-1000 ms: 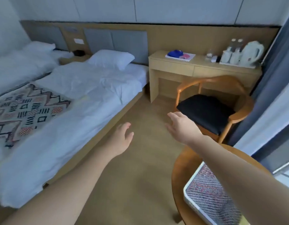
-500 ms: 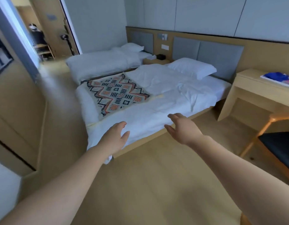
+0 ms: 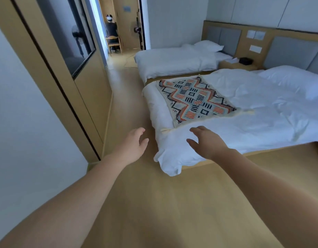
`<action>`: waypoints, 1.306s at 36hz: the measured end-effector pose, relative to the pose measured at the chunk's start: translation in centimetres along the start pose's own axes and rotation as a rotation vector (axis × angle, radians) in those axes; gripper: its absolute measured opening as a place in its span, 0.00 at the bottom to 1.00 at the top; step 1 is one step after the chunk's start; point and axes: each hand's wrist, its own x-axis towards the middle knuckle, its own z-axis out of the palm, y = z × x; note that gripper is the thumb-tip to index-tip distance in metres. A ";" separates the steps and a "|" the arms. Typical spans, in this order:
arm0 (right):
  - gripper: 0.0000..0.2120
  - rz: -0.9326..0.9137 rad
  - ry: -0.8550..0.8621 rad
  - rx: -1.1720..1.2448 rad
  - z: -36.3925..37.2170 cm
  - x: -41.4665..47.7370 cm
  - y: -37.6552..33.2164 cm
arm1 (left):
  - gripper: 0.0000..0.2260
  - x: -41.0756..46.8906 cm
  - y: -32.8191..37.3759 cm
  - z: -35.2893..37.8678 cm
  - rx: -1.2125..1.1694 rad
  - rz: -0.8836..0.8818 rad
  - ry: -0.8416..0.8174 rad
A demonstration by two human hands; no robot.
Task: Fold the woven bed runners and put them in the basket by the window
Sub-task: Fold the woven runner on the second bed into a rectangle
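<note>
Near bed (image 3: 244, 133) right of centre; bed runner (image 3: 195, 99) lies flat on its foot end, pillow (image 3: 294, 83) at the head end, far right. Second bed (image 3: 174, 61) behind it, nightstand (image 3: 236, 65) between their heads. Left hand (image 3: 133, 145) over floor (image 3: 154, 203), left of the bed corner; right hand (image 3: 206, 142) above the bed's near edge, just short of the runner.
</note>
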 end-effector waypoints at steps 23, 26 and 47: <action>0.22 0.000 -0.040 0.032 7.7 32.9 3.2 | 0.22 29.8 -8.5 0.5 0.141 0.050 -0.037; 0.23 0.008 -0.041 0.035 7.8 37.1 3.9 | 0.22 34.2 -8.7 0.2 0.130 0.061 -0.036; 0.22 0.343 -0.051 0.004 13.5 62.8 3.3 | 0.23 66.2 -19.5 1.1 0.064 0.260 -0.247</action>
